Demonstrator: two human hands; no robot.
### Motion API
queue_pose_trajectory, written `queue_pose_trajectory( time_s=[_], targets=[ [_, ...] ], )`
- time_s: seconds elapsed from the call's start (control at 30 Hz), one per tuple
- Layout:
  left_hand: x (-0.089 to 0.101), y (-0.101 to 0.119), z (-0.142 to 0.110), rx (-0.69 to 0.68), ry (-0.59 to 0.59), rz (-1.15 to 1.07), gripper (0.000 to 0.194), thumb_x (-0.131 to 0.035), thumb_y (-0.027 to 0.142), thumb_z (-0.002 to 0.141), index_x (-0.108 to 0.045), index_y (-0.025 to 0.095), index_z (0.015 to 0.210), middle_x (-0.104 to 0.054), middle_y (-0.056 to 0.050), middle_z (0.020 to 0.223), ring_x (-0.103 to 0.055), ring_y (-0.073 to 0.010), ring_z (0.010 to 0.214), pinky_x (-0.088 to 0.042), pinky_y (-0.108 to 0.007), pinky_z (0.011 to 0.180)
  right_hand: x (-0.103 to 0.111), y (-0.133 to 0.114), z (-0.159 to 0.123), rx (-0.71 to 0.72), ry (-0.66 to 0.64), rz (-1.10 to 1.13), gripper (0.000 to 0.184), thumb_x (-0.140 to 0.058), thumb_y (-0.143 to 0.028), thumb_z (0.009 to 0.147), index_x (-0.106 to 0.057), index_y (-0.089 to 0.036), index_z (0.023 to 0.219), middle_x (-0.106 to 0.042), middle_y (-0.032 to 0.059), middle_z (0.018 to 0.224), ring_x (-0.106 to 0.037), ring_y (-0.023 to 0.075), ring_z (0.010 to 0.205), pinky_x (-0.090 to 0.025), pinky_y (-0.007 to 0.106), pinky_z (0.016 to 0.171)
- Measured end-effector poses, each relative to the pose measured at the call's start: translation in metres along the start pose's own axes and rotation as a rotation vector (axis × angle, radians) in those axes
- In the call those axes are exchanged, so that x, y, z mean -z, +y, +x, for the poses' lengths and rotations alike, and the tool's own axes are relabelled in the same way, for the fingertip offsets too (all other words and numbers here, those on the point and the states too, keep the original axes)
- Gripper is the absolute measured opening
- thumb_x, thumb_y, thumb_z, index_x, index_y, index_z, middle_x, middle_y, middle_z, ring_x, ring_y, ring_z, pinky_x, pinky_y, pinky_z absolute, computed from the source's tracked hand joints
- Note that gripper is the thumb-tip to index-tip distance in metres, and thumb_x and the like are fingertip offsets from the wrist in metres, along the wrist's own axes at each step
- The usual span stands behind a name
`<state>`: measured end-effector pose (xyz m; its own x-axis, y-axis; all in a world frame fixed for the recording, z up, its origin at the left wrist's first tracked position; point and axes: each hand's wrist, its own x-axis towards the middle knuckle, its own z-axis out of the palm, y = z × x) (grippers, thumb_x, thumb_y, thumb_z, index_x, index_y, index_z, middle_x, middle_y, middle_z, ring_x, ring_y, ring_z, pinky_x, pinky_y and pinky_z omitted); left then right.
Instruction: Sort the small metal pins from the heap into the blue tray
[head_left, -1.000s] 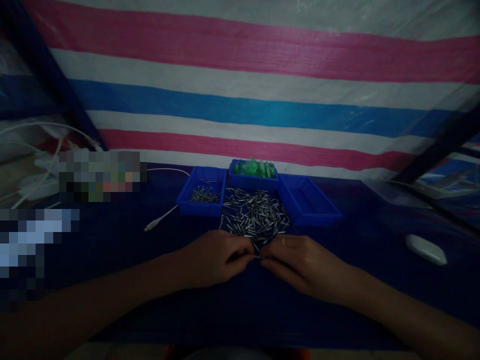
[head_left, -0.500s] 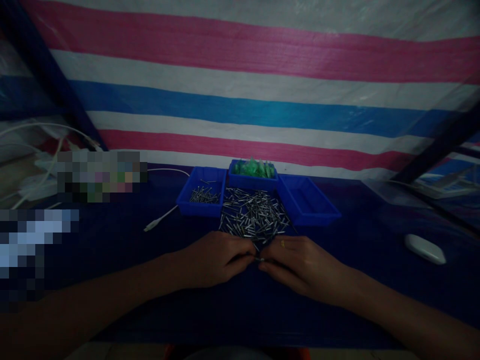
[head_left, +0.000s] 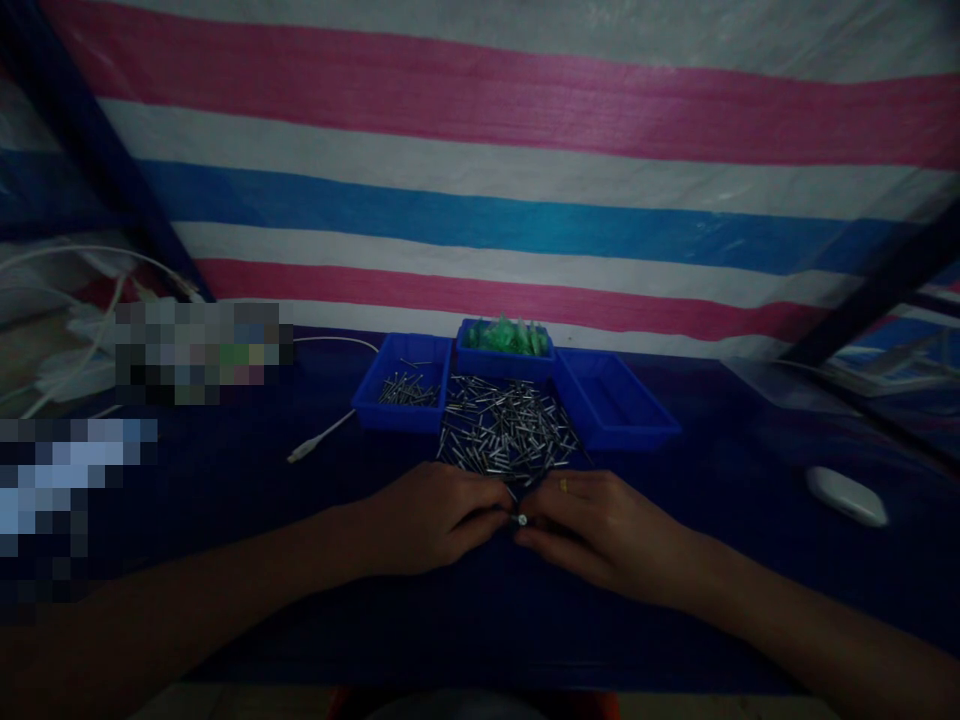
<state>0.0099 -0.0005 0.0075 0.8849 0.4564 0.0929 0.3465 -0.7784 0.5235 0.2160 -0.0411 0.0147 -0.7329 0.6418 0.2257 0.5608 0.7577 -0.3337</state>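
Over the front edge of a pile of metal fasteners (head_left: 510, 425), my two hands meet fingertip to fingertip. My left hand (head_left: 442, 515) is closed in a pinch, thumb against bent fingers. My right hand (head_left: 600, 520), with a gold ring on one finger, is closed likewise. Between the fingertips shows a small metal fastener (head_left: 523, 520), its bright round head facing me. The rest of it is hidden by the fingers. Its head sits at the right fingertips, and the left fingertips touch its other side.
Around the pile stand a blue tray with fasteners (head_left: 397, 420) at left, a blue tray of green plastic pieces (head_left: 506, 362) behind, and another blue tray (head_left: 630, 437) at right. A white cable (head_left: 322, 437) lies left, a white oval object (head_left: 847, 497) right. Striped sheeting (head_left: 480, 220) hangs behind.
The fastener between my fingertips has turned, so its round head now faces me where its side showed before. Both hands have stayed in nearly the same place.
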Motion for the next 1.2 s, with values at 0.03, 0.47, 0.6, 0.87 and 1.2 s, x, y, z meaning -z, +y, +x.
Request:
queue_pose_trajectory(
  time_s=[0.03,0.47,0.6,0.87,1.2],
  targets=[
    [0.000,0.000,0.000,0.003,0.002,-0.002,0.012,-0.044,0.019,0.088,-0.055,0.017,0.088,-0.062,0.000,0.080,-0.058,-0.0115,0.072,-0.039,-0.019,0.063,0.000,0.000,0.000,-0.001,0.002,-0.005,0.023,-0.041,-0.030,0.092,-0.056,-0.015,0.083,-0.056,0.0020,0.071,-0.052,0.0113,0.065,-0.041,0.023,0.061],
    [0.000,-0.001,-0.002,-0.022,0.220,0.136,0.007,-0.047,0.019,0.083,-0.054,0.017,0.083,-0.053,0.004,0.063,-0.049,-0.0079,0.055,-0.034,-0.018,0.053,-0.002,0.002,0.000,-0.059,-0.018,-0.068,0.019,-0.040,-0.024,0.091,-0.055,-0.015,0.085,-0.056,0.0027,0.072,-0.052,0.0128,0.067,-0.040,0.024,0.063],
    [-0.003,0.002,-0.002,-0.174,0.271,0.367,0.012,-0.043,0.020,0.086,-0.054,0.017,0.083,-0.055,0.002,0.066,-0.050,-0.0096,0.059,-0.034,-0.021,0.053,-0.008,0.003,0.001,-0.038,-0.015,-0.071,0.018,-0.041,-0.021,0.090,-0.054,-0.015,0.078,-0.053,0.0011,0.068,-0.049,0.0118,0.061,-0.038,0.024,0.058],
    [-0.006,0.011,-0.005,-0.339,0.334,0.647,0.016,-0.042,0.022,0.087,-0.056,0.016,0.081,-0.056,0.001,0.064,-0.050,-0.0120,0.058,-0.035,-0.026,0.050,-0.009,0.003,0.001,-0.047,-0.019,-0.049,0.015,-0.042,-0.017,0.087,-0.054,-0.015,0.077,-0.053,0.0008,0.068,-0.049,0.0116,0.061,-0.037,0.023,0.057],
    [-0.006,0.001,-0.001,-0.053,0.232,0.380,0.011,-0.043,0.019,0.085,-0.052,0.016,0.079,-0.058,0.001,0.070,-0.054,-0.0120,0.064,-0.038,-0.022,0.058,0.001,0.000,0.001,-0.136,0.102,0.113,0.014,-0.048,-0.025,0.088,-0.058,-0.015,0.087,-0.056,-0.0003,0.067,-0.053,0.0105,0.061,-0.039,0.022,0.057]
  ],
)
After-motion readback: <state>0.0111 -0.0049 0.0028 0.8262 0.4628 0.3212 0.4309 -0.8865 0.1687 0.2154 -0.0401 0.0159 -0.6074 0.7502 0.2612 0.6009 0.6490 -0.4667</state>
